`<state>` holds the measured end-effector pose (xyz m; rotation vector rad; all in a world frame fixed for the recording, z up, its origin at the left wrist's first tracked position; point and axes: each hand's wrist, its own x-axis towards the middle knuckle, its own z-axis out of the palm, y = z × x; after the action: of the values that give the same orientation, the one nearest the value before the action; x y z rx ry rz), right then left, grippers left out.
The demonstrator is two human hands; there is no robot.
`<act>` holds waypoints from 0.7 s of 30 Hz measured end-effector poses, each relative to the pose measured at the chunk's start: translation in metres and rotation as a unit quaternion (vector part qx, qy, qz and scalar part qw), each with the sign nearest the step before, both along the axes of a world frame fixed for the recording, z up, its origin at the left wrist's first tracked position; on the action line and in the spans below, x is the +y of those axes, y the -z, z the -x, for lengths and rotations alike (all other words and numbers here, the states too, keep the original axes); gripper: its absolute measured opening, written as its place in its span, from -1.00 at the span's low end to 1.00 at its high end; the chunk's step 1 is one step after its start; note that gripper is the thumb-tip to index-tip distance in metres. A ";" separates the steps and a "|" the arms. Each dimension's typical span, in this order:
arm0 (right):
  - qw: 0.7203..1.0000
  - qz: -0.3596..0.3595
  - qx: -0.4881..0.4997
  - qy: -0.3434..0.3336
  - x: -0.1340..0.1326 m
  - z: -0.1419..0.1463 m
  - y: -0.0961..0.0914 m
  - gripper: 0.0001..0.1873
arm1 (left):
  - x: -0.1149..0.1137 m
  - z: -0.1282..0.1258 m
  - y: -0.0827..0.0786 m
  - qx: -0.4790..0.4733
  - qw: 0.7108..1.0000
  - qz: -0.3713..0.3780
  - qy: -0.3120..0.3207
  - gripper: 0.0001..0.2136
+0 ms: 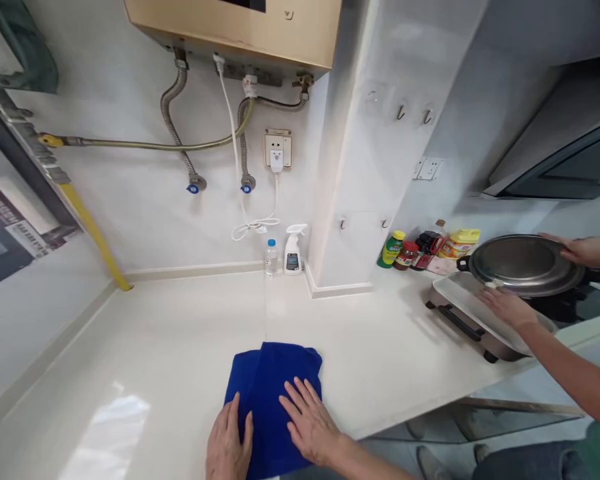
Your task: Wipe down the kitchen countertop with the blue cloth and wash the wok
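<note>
A folded blue cloth (pixel 273 393) lies on the white countertop (pixel 180 347) at the front edge, with one layer overlapping another. My right hand (pixel 311 423) rests flat on its right part, fingers stretched out and slightly apart. At the cloth's left edge is my left hand (pixel 229 443), thumb spread away from the index finger, touching the fabric. The lower part of this hand runs out of the picture. Neither hand grips the cloth.
Against the wall stand a clear bottle (pixel 271 259) and a white spray bottle (pixel 293 250). At right, another person's hands (pixel 510 307) are at a pan (pixel 525 263) above an electric cooker (pixel 473 317). Sauce bottles (pixel 427 247) stand behind. A water heater (pixel 235 33) hangs overhead.
</note>
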<state>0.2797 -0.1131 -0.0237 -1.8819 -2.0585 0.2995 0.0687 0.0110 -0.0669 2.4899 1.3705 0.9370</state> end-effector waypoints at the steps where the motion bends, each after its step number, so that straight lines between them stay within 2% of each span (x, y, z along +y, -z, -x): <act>1: 1.000 -0.003 0.001 0.000 -0.002 -0.003 0.001 -0.29 | 0.001 -0.005 -0.003 0.007 1.000 -0.008 -0.007 -0.52; 6: 1.000 -0.023 0.009 0.003 -0.012 -0.021 0.001 -0.31 | 0.000 -0.023 -0.016 0.046 0.998 -0.038 0.023 -0.61; 9: 0.994 -0.067 -0.004 0.085 -0.027 -0.032 0.004 -0.26 | -0.002 -0.026 -0.019 0.042 0.997 -0.039 0.055 -0.63; 12: 0.984 -0.087 -0.007 0.157 -0.044 -0.035 0.004 -0.30 | -0.004 -0.025 -0.015 0.033 0.997 -0.025 0.069 -0.64; 14: 0.990 -0.060 0.005 0.131 -0.048 -0.032 -0.001 -0.31 | -0.005 -0.025 -0.011 0.021 0.997 -0.001 0.069 -0.63; 17: 0.997 -0.015 0.030 0.076 -0.039 -0.024 -0.009 -0.31 | -0.006 -0.026 -0.003 0.004 0.997 0.019 0.068 -0.59; 21: 0.996 -0.010 0.036 0.076 -0.023 -0.030 -0.009 -0.32 | -0.006 -0.032 -0.002 0.015 0.997 0.007 0.075 -0.56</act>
<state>0.3094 -0.1359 -0.0144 -1.9719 -1.8539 0.3046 0.1006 0.0046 -0.0652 2.5636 1.1745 0.8587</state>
